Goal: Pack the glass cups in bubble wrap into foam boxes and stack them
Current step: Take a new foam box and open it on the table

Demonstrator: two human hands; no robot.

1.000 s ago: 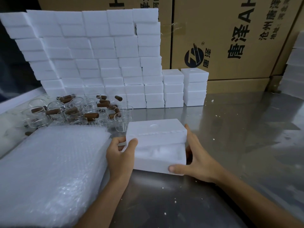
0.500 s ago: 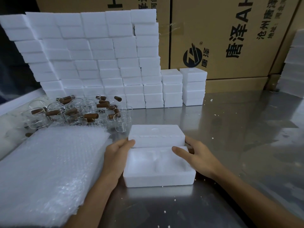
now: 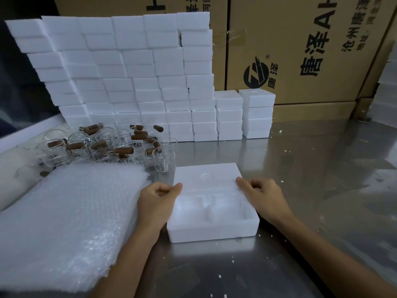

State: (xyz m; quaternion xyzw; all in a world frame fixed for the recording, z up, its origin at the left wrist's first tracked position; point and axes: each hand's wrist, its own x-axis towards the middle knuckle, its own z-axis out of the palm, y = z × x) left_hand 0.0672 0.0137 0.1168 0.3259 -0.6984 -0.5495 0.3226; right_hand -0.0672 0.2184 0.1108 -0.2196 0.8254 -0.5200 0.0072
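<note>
Foam box lying open on steel table, between both hands. Head view: left hand and right hand each pinching foam lid at its near corners. Likely featherlight, stiff, crumbly; best gripped gently by edges. Glass cups beyond left hand, fragile; bubble wrap beside it.

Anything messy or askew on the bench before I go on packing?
White foam crumbs lie scattered over the steel table. The tall foam-box stack has ragged, uneven columns, with a gap near its top right. The glass cups stand jumbled, not in rows.
</note>
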